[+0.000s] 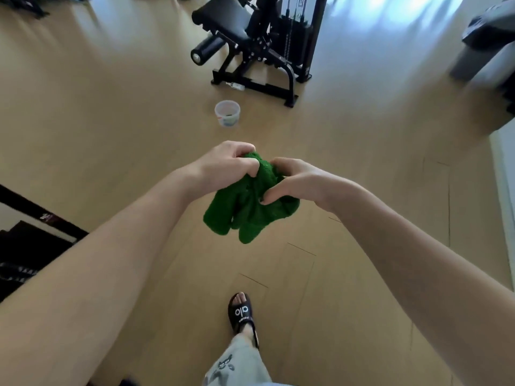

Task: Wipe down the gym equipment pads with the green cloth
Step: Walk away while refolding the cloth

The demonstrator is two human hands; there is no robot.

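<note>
A bunched green cloth (248, 210) hangs in front of me above the wooden floor. My left hand (223, 165) grips its upper left part and my right hand (295, 182) grips its right side, both with fingers closed into the fabric. Far ahead stands a black gym machine (267, 51) with a black seat pad (223, 15) and a black roller pad (207, 48). Both hands are well short of the machine.
A small translucent plastic tub (227, 112) sits on the floor between me and the machine. Dark equipment (25, 246) lies at the left edge, grey equipment (485, 43) at the upper right. My sandalled foot (242, 313) is on the floor below the cloth.
</note>
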